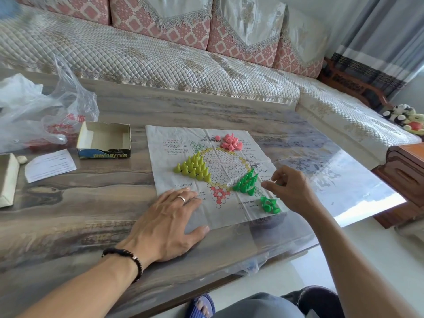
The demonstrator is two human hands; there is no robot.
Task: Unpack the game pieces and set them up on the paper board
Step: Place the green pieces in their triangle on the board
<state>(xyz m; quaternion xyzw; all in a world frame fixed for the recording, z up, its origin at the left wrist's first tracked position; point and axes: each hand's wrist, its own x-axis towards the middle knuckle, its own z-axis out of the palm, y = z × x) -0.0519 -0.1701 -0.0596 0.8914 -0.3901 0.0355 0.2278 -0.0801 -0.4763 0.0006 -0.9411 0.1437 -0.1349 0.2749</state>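
Note:
The paper board [229, 214] lies flat on the table with a star grid printed on it. Yellow-green cone pieces [193, 167] stand in a triangle on its left point. Pink pieces [231, 142] lie in a loose heap at the top. Green pieces [246, 182] stand in a triangle at the right, and a few more green pieces [269, 204] lie loose at the lower right. My left hand [167, 223] rests flat on the board's lower left corner. My right hand [286, 187] hovers just right of the green triangle, fingertips pinching a small green piece.
An empty cardboard game box [104, 141] sits left of the board, with a paper slip [50, 165] and a clear plastic bag [39, 111] further left. A box lid [8, 180] is at the far left edge. A sofa [160, 56] runs behind the table.

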